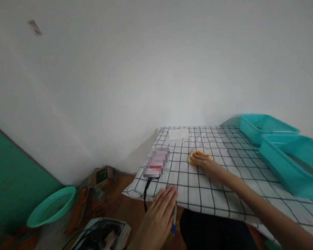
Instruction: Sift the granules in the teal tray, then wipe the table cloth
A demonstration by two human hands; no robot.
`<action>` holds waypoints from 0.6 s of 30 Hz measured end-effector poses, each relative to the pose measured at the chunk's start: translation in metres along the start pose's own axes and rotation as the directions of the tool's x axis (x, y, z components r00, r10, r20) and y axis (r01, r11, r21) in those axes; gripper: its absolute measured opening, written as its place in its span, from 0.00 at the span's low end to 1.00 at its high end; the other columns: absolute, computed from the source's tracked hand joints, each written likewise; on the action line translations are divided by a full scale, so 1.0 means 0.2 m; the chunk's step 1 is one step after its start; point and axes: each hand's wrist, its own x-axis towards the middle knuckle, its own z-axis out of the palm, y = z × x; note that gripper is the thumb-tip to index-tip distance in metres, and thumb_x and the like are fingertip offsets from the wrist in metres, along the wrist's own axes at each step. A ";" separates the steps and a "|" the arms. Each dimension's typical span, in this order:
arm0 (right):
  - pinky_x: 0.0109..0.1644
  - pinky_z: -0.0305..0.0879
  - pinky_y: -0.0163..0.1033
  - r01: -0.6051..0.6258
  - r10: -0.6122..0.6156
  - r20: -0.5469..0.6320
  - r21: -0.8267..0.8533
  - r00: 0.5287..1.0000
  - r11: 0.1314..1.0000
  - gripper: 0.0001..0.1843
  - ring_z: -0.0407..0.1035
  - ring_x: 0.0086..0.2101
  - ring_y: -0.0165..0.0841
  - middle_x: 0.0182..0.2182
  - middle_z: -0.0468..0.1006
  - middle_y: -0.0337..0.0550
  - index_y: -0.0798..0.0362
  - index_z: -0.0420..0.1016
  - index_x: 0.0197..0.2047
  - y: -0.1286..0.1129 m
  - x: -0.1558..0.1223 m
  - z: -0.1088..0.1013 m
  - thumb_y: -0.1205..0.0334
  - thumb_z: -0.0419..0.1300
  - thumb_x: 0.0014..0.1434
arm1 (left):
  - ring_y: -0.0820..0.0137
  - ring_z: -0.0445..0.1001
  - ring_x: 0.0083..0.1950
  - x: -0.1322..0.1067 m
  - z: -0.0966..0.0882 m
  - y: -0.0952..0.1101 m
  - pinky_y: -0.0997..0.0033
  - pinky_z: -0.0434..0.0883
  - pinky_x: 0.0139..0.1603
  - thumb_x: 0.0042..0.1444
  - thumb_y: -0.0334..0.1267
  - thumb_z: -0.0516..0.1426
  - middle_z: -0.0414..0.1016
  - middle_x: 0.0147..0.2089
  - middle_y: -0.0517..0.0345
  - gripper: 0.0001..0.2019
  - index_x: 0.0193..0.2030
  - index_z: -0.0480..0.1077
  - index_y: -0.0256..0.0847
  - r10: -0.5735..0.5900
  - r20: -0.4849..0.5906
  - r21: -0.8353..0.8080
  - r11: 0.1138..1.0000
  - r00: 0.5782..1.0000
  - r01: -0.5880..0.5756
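Note:
My right hand (pixel 201 160) presses a yellow-and-white cloth (pixel 191 157) onto the checked tablecloth (pixel 195 187), its fingers lying over the cloth. At the table's front edge, my left hand (pixel 160 213) rests flat with fingers stretched out, holding nothing. Beyond it lies a pixelated pinkish, phone-shaped object (pixel 156 165), from which a black strap or cord (pixel 145 194) hangs over the edge. Beside the left hand, a thin white stick with a blue end (pixel 174 222) points down past the edge; its kind is unclear.
Two turquoise plastic baskets (pixel 279 170) (pixel 263 126) stand on the right of the table. A white sheet or packet (pixel 178 134) lies near the wall. On the floor at left are a green basin (pixel 52 208), a cardboard box (pixel 101 176) and an open box with dark contents (pixel 125 231).

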 end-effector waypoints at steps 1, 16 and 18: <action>0.73 0.50 0.50 0.058 -0.058 0.022 0.033 0.998 0.998 0.40 0.53 0.68 0.40 0.68 0.63 0.54 0.57 0.66 0.69 -0.10 0.03 0.02 0.83 0.45 0.54 | 0.62 0.62 0.72 -0.02 -0.01 0.01 0.56 0.69 0.68 0.58 0.24 0.48 0.63 0.71 0.49 0.35 0.74 0.51 0.37 0.000 0.001 0.013 1.000 1.000 0.000; 0.72 0.50 0.56 -0.012 0.015 -0.009 0.269 1.000 0.963 0.49 0.51 0.69 0.39 0.69 0.62 0.50 0.51 0.67 0.68 -0.49 -0.27 0.10 0.87 0.45 0.44 | 0.56 0.67 0.69 -0.04 0.00 -0.24 0.52 0.70 0.66 0.66 0.43 0.52 0.68 0.67 0.41 0.26 0.68 0.58 0.39 -0.502 -0.285 -0.139 0.864 0.817 0.483; 0.72 0.51 0.56 -0.026 0.037 -0.034 0.268 0.999 0.963 0.48 0.52 0.69 0.40 0.68 0.63 0.51 0.52 0.69 0.67 -0.49 -0.26 0.12 0.87 0.45 0.44 | 0.50 0.61 0.72 0.07 0.02 -0.28 0.47 0.65 0.68 0.64 0.49 0.56 0.61 0.71 0.33 0.36 0.72 0.50 0.32 -0.591 -0.186 -0.173 0.806 0.785 0.566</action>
